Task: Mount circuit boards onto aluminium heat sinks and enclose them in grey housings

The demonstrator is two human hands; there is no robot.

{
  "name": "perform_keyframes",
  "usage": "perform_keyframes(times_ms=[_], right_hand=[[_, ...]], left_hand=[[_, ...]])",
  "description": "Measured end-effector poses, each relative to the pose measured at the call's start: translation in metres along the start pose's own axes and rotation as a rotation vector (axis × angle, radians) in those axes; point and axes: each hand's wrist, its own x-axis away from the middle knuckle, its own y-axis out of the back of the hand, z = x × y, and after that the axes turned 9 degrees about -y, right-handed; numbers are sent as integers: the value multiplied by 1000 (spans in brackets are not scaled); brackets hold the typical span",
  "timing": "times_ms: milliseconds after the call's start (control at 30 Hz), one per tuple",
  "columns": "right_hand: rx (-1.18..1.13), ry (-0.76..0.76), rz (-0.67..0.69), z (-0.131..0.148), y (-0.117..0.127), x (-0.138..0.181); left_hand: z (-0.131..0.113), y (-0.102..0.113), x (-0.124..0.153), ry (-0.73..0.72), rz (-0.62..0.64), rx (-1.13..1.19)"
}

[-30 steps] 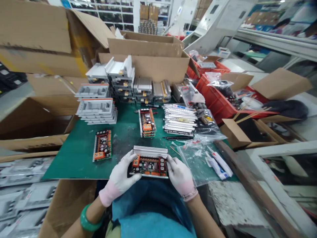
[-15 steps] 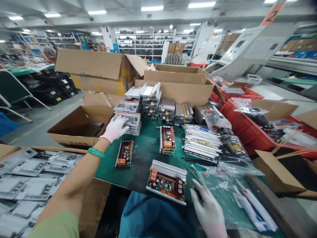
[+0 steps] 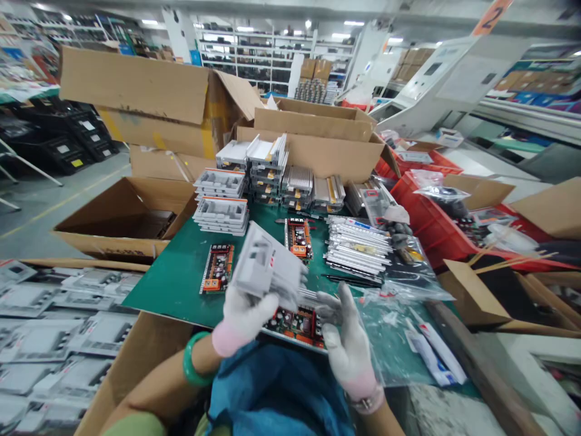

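Observation:
My left hand (image 3: 247, 315), in a white glove, grips a grey plastic cover (image 3: 267, 263), tilted and blurred by motion. Beneath it, near the front edge of the green table, lies a circuit board on a metal heatsink (image 3: 299, 327), partly hidden by the cover and both hands. My right hand (image 3: 347, 333), gloved too, is raised at the right end of that board with fingers spread and nothing in them. Left of the cover a loose circuit board (image 3: 218, 268) lies flat. More circuit boards (image 3: 298, 237) are stacked behind the cover.
Stacked grey covers (image 3: 221, 215) and finned heatsinks (image 3: 267, 175) stand at the back. Metal strips (image 3: 357, 248) are piled on the right, near white tubes (image 3: 436, 351). A carton of covers (image 3: 59, 339) stands at left, red bins (image 3: 436, 224) at right.
My left hand has taken a grey cover from the stack at the back left and brought it over the board in front. My right hand has risen and moved left towards it.

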Motion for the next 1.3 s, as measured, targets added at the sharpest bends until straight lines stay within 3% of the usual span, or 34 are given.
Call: perform_keyframes(times_ms=[67,167,367,500,600,1000,1300], right_hand=[[-53,7,-2,6,-3,-3],[61,-61,-84,6,2,-3],[307,-181,-41,-4,22,-3],[401,-187,66,-9,23,-7],[428,-196,94,-12,18,-11],[483,-244,182,-21,14,-10],[577,-13,72,-20,15,2]], left_hand=[[-15,-19,28,58,65,228],[-15,-27,48,102,136,324],[21,5,36,62,221,157],[32,18,24,-162,524,-81],[36,16,21,-168,632,-129],[53,10,16,-190,674,-70],[54,10,15,-156,705,-57]])
